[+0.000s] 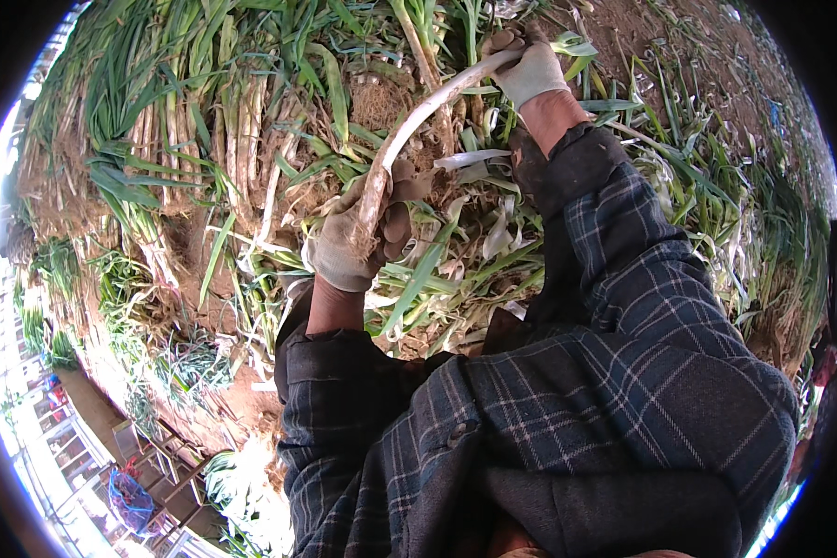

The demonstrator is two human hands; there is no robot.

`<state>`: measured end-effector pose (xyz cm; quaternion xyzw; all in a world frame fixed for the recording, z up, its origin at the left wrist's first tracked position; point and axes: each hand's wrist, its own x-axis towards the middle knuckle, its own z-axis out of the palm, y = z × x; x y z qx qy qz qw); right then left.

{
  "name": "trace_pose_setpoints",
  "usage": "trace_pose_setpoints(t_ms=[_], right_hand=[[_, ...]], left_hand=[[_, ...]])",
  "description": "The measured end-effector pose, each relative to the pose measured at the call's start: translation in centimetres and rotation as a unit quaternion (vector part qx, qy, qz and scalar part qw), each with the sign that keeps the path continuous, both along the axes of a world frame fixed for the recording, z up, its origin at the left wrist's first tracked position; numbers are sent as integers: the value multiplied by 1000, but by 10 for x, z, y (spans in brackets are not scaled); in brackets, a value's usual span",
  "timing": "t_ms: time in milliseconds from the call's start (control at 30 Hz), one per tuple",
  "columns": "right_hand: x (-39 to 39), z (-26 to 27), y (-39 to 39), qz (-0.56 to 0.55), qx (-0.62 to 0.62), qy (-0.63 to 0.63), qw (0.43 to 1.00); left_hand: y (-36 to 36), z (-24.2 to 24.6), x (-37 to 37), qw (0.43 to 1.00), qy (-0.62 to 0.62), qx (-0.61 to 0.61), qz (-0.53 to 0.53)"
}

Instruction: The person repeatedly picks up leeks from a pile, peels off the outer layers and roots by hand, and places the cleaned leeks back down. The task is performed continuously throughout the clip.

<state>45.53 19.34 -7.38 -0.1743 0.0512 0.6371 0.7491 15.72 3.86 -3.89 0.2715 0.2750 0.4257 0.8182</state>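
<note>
A long white-stemmed leek or large green onion [418,115] bends between my two gloved hands. Its rooted end lies in my left hand [370,220], with the fingers around the lower stem. Near the leafy end, my right hand [523,59] grips the stem, and a short green leaf sticks out past it. Both gloves are pale with soil-stained fingers. Below the stem, a loose green leaf [422,275] lies on a litter of peeled leaves and pale skins [460,300].
Rows of similar stalks with roots [244,139] lie at the upper left. Leaf scraps [683,160] cover soil at the right. Farther off at the lower left are a blue mesh bag [132,499], a wooden frame [174,460] and another leafy pile [240,488].
</note>
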Motion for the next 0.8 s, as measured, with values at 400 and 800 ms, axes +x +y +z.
trace_pose_setpoints(t_ms=[400,800], right_hand=[[45,-6,14,-86,-83,14,993],[-38,17,-17,-23,-53,-190,980]], left_hand=[[20,0,-35,981,-93,132,107],[23,-13,-16,738,636,224,16]])
